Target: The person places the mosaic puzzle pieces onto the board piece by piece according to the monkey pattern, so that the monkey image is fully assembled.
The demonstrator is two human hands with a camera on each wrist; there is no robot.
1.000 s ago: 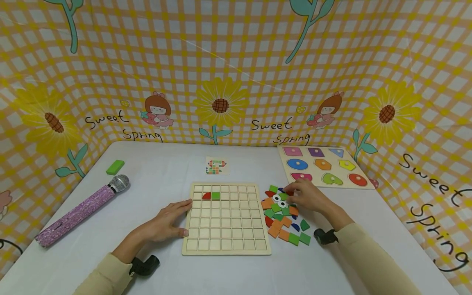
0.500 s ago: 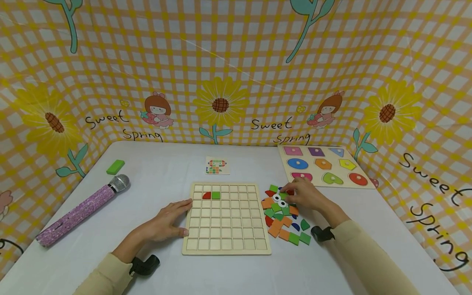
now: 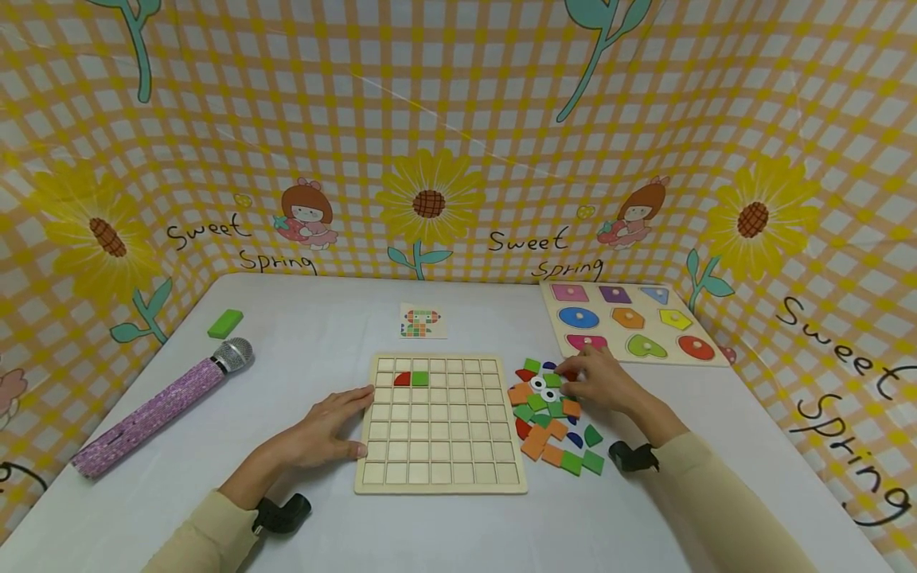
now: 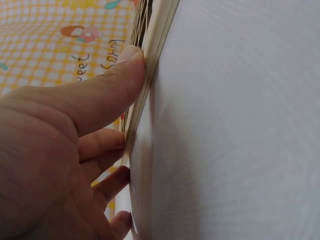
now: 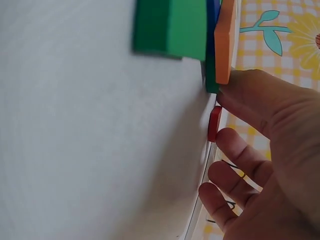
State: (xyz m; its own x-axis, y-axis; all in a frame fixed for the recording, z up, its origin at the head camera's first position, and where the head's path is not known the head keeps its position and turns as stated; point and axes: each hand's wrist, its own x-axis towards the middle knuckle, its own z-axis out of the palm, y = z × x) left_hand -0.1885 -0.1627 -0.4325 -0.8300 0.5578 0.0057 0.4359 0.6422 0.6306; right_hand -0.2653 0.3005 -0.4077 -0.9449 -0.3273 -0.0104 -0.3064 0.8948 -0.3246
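My left hand point(image 3: 322, 430) rests at the left side of a pale wooden grid board point(image 3: 451, 454), thumb and fingertips against its edge. Two pieces lie in the grid's upper left: a red quarter-round point(image 3: 403, 380) and a green square point(image 3: 419, 379). On the right, my right hand point(image 3: 605, 382) reaches over a pile of loose wooden pieces, thumb and index finger apart at a green tile point(image 3: 552, 381). Two round eye pieces point(image 3: 548, 395) lie beside the fingertips. In the right wrist view, the thumb is right at an orange tile point(image 5: 225, 50), and a red piece point(image 5: 214, 124) lies near another fingertip.
Behind the grid board lies a small pattern card point(image 3: 423, 321). A shape puzzle board point(image 3: 605, 314) with knobbed pieces stands back right, just beyond the right hand. To the left are a glittery pink microphone point(image 3: 158, 414) and a green block point(image 3: 225, 323). Patterned cloth walls enclose the table.
My right hand's index finger first reached further left over the pile, then drew back right, uncovering a blue piece at the top. The left hand and the grid board stayed put.
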